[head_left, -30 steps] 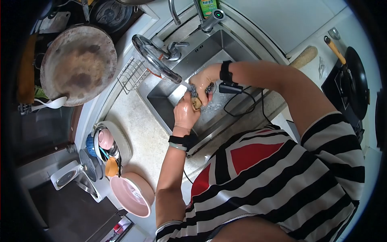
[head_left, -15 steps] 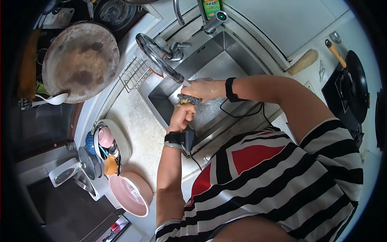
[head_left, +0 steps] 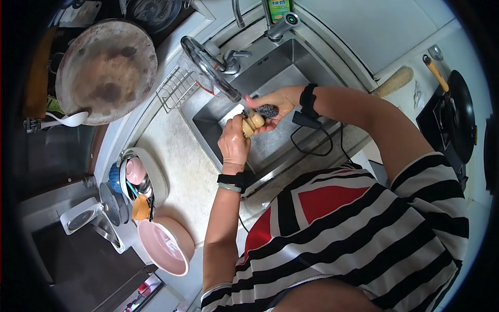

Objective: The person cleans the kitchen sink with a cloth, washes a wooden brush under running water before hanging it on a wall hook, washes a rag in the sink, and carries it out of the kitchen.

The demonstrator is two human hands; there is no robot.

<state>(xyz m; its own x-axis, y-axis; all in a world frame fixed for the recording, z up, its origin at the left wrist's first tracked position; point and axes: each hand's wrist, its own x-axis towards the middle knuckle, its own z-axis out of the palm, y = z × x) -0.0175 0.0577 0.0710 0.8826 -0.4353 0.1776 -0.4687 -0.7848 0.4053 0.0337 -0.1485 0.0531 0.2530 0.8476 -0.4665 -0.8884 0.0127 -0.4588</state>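
Over the steel sink point(head_left: 275, 78), my left hand point(head_left: 234, 143) grips a tan, lumpy piece point(head_left: 253, 125) that looks like ginger. My right hand point(head_left: 283, 104) is turned partly palm up, its thumb stretched towards the faucet's end. It holds a dark grey mesh scrubber point(head_left: 267, 111) against the palm, and its fingertips reach under the tan piece. The curved faucet point(head_left: 213, 75) ends just above both hands.
A wire rack point(head_left: 179, 89) stands left of the sink, near a large stained pan point(head_left: 106, 73). A dish basket point(head_left: 156, 177) and pink basin point(head_left: 166, 247) are at lower left. A loofah-like brush point(head_left: 395, 82) and black wok point(head_left: 458, 117) are at right.
The scrubber has moved off the tan piece and into my right palm, which has turned upward. My left hand has shifted slightly right and up, and more of the tan piece shows.
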